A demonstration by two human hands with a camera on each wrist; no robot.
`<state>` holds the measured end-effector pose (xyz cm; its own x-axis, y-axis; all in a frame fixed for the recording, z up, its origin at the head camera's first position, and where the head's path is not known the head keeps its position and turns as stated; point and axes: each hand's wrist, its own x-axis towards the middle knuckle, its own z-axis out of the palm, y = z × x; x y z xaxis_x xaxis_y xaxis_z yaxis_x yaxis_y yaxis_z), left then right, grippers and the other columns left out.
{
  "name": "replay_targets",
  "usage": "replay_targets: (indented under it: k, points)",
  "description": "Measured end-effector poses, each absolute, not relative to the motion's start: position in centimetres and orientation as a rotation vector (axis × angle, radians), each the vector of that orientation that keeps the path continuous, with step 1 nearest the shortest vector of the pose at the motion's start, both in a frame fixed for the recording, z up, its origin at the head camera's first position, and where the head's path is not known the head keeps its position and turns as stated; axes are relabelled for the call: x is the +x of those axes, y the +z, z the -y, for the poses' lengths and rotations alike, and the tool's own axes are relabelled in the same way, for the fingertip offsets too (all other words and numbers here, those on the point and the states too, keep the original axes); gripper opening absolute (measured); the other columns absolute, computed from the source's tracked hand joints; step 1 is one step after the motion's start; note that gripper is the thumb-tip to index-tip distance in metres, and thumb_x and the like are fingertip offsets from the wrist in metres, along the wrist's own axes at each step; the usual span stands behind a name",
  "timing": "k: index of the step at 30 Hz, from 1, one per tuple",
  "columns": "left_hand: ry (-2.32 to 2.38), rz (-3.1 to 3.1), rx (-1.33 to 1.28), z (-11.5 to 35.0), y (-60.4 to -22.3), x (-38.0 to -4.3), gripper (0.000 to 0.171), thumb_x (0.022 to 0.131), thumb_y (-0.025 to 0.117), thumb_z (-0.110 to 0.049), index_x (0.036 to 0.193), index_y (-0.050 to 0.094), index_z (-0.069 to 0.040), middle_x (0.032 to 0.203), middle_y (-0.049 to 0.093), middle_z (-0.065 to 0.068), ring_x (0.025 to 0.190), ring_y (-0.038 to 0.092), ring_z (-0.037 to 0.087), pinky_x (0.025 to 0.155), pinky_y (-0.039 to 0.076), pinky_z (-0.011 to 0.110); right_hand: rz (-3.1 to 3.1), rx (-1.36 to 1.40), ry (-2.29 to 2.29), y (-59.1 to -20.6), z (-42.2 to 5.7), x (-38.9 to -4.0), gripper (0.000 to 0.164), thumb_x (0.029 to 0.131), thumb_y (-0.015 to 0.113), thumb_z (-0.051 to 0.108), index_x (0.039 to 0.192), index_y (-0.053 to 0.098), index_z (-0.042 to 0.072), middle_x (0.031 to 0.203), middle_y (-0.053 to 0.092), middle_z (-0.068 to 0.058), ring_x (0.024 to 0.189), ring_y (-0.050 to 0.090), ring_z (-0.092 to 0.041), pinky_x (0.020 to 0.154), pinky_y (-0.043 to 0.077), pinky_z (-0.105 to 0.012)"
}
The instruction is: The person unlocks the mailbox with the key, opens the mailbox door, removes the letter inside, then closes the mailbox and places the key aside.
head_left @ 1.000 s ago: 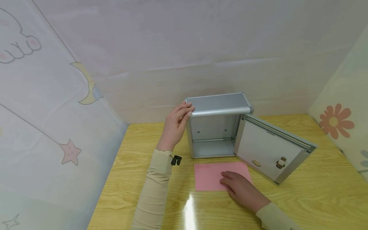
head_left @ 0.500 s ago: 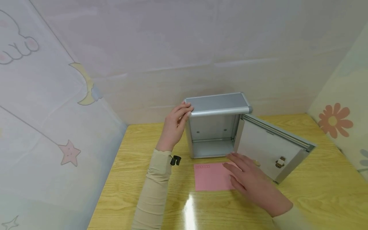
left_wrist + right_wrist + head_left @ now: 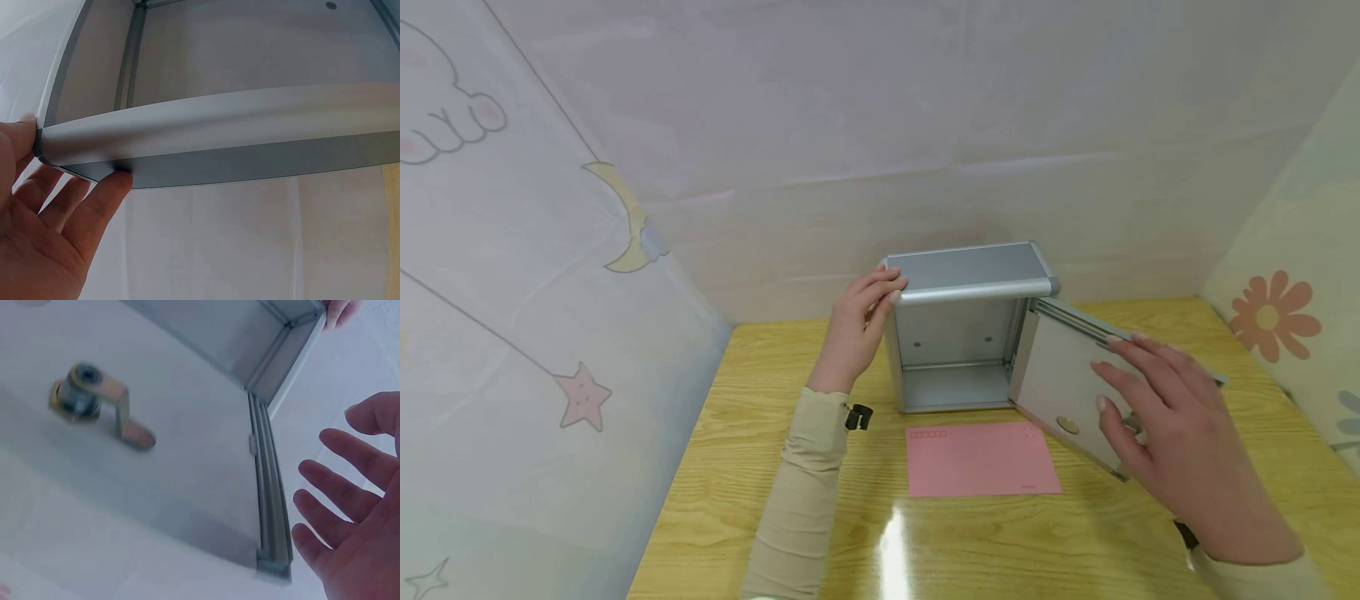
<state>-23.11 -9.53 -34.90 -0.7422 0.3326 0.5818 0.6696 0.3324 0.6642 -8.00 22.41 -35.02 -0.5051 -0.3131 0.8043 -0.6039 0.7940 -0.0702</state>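
Observation:
A silver-grey metal mailbox (image 3: 970,271) stands on the table with its front door (image 3: 1060,367) swung out to the right. My left hand (image 3: 852,329) grips its upper left corner, and in the left wrist view fingers (image 3: 103,203) bend over the grey top edge. My right hand (image 3: 1195,442) is in front of the door's outer part, fingers spread and holding nothing, partly hiding the lock. In the right wrist view the lock's metal cam (image 3: 103,394) juts from the door's inner face. A pink envelope (image 3: 977,462) lies flat before the mailbox.
The wood-grain table (image 3: 760,400) meets a pale cloth backdrop (image 3: 850,125) behind the mailbox. Printed side hangings with a star (image 3: 583,398) and a flower (image 3: 1270,317) flank it. A small oval disc (image 3: 1067,426) sits low on the door's inner face.
My right hand has lifted off the envelope and moved right and up to the open door, uncovering the whole envelope. The left hand stays on the mailbox corner.

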Motion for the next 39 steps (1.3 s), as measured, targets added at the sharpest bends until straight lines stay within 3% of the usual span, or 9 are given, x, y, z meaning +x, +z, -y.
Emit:
replay_targets:
  k: [8, 15, 18, 25, 34, 39]
  points:
    - [-1.372, 2.268, -0.889, 9.5, -34.9, -23.2, 0.033, 0.101, 0.049, -0.022, 0.127, 0.063, -0.007, 0.135, 0.051, 0.002, 0.138, 0.032, 0.015, 0.101, 0.043, 0.028, 2.162, 0.556, 0.43, -34.3, -23.8, -7.5, 0.052, 0.099, 0.04, 0.038, 0.105, 0.066, -0.006, 0.109, 0.061, -0.025, 0.1, 0.052, -0.045, 0.11, 0.032, -0.04]
    - [-1.367, 2.267, -0.87, 9.6, -34.7, -23.2, 0.033, 0.101, 0.05, -0.023, 0.126, 0.063, -0.007, 0.135, 0.052, 0.002, 0.137, 0.033, 0.015, 0.1, 0.043, 0.026, 2.128, 0.554, 0.459, -33.7, -22.9, -7.2, 0.047, 0.095, 0.042, 0.034, 0.099, 0.069, -0.005, 0.099, 0.066, -0.021, 0.091, 0.057, -0.041, 0.107, 0.032, -0.02]
    - [-1.363, 2.273, -0.87, 9.6, -34.7, -23.2, 0.034, 0.101, 0.05, -0.024, 0.127, 0.063, -0.007, 0.135, 0.052, 0.002, 0.137, 0.033, 0.015, 0.1, 0.043, 0.026, 2.092, 0.597, 0.483, -33.5, -22.3, -6.9, 0.046, 0.095, 0.044, 0.034, 0.094, 0.07, -0.004, 0.094, 0.067, -0.018, 0.088, 0.059, -0.038, 0.107, 0.031, -0.017]
    - [-1.352, 2.283, -0.868, 9.6, -34.8, -23.3, 0.034, 0.101, 0.049, -0.025, 0.127, 0.063, -0.007, 0.135, 0.052, 0.002, 0.137, 0.033, 0.015, 0.101, 0.043, 0.026, 2.035, 0.739, 0.558, -33.3, -20.9, -6.7, 0.048, 0.098, 0.047, 0.036, 0.091, 0.071, -0.005, 0.093, 0.068, -0.017, 0.087, 0.06, -0.035, 0.108, 0.036, -0.027]
    - [-1.358, 2.274, -0.875, 9.6, -34.8, -23.2, 0.034, 0.101, 0.049, -0.023, 0.126, 0.063, -0.004, 0.135, 0.052, 0.003, 0.137, 0.033, 0.016, 0.1, 0.043, 0.026, 2.042, 0.871, 0.613, -33.6, -19.3, -6.7, 0.05, 0.1, 0.045, 0.037, 0.111, 0.066, -0.007, 0.106, 0.067, -0.015, 0.095, 0.059, -0.031, 0.109, 0.035, -0.03]
    - [-1.359, 2.256, -0.892, 9.5, -34.8, -23.2, 0.034, 0.101, 0.05, -0.023, 0.127, 0.063, -0.005, 0.135, 0.052, 0.004, 0.137, 0.033, 0.018, 0.1, 0.044, 0.029, 1.994, 0.953, 0.618, -33.5, -18.0, -7.5, 0.042, 0.1, 0.04, 0.024, 0.102, 0.067, -0.008, 0.105, 0.068, -0.016, 0.096, 0.059, -0.033, 0.107, 0.036, -0.034]
